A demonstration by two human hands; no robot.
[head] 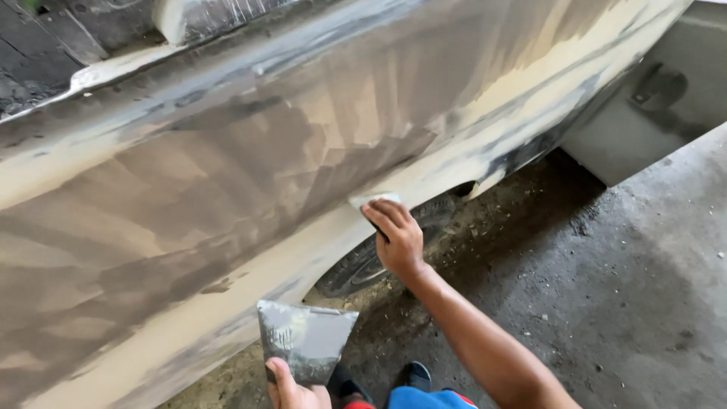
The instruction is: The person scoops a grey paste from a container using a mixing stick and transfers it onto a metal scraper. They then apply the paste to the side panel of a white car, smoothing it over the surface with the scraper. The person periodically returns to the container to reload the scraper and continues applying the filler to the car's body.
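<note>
My right hand (395,238) presses a small pale filler spreader (372,201) flat against the lower edge of a car body panel (227,174), just above the wheel arch. The panel is coated in patchy grey and cream filler. My left hand (291,390) sits at the bottom edge of the view and grips a flat metal mixing board (304,339) smeared with grey filler, held apart from the panel.
A dark tyre (363,265) shows inside the wheel arch under my right hand. Dusty concrete floor (621,288) spreads to the right. A pale wall (651,113) stands beyond the car. My blue-clad knee and dark shoe (416,375) are at the bottom.
</note>
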